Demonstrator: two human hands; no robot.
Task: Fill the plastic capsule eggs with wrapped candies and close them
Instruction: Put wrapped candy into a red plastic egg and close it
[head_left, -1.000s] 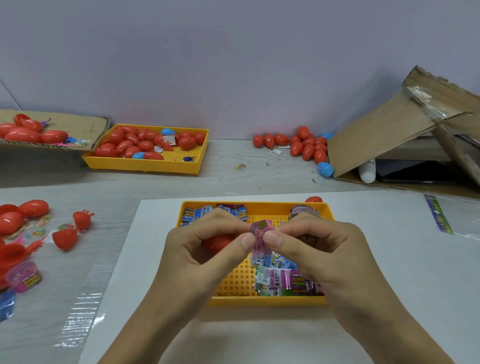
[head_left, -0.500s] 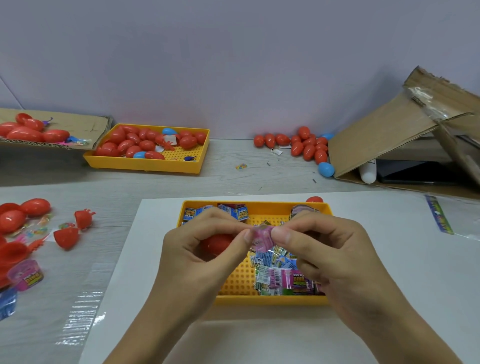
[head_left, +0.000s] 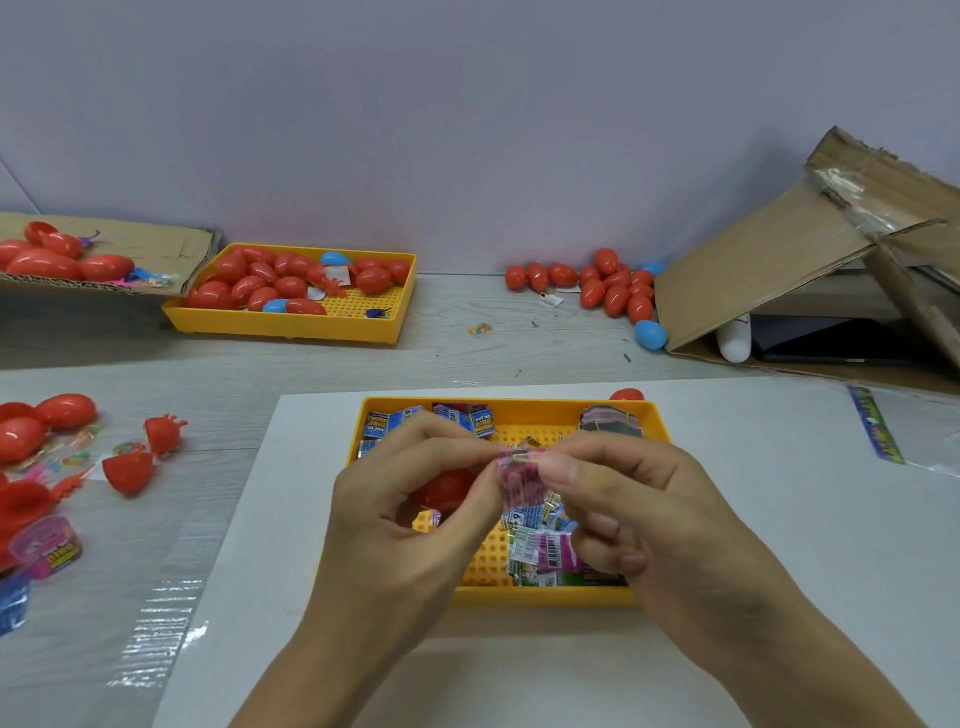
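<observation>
Pink wrapped candy (head_left: 519, 480) pinched between both hands, left hand (head_left: 410, 519) & right hand (head_left: 639, 519), above yellow tray (head_left: 540, 596) on tabletop. Red egg half (head_left: 444, 488) sits behind left fingers; held or resting, can't tell. Best approach, probably: fold wrapper small, then tuck into egg w/o tearing.

Candies (head_left: 543, 551) lie in the tray (head_left: 540, 596), eggs (head_left: 613, 286) behind.
</observation>
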